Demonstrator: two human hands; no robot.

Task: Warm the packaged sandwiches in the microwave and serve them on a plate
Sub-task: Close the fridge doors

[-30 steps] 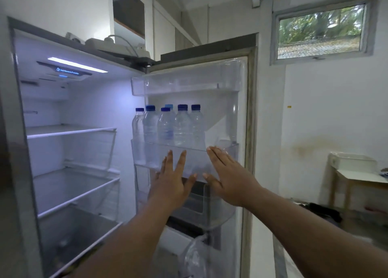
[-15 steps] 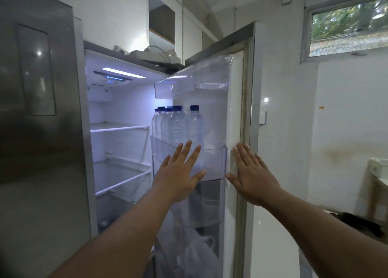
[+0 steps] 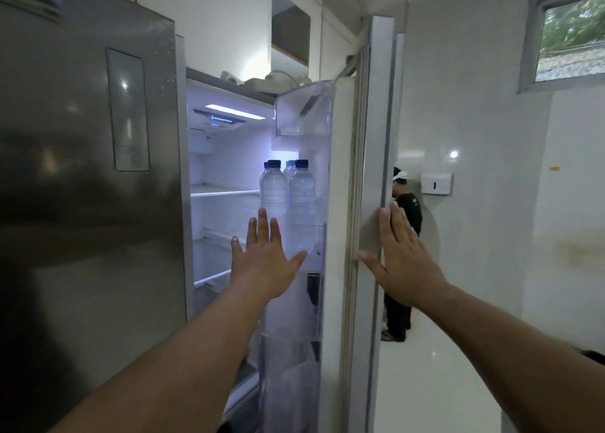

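Note:
I stand at a steel side-by-side fridge whose right door (image 3: pixel 370 138) is partly swung toward the cabinet. My left hand (image 3: pixel 265 262) is flat with fingers spread, against the clear door bin that holds several water bottles (image 3: pixel 299 200). My right hand (image 3: pixel 401 259) lies flat with straight fingers on the outer edge of that door. The lit fridge interior (image 3: pixel 226 170) shows bare glass shelves. No sandwich package, microwave or plate is in view.
The closed left fridge door (image 3: pixel 88 187) fills the left side. A person in black clothes (image 3: pixel 404 255) stands behind the open door on the white floor. A white dispenser (image 3: pixel 437 183) hangs on the right wall, and a window (image 3: pixel 573 39) sits high right.
The fridge door has swung steadily toward closing, narrowing the opening. Both hands stayed flat on it; my right hand slid from the inner bin to the door's outer edge. A person appeared behind it.

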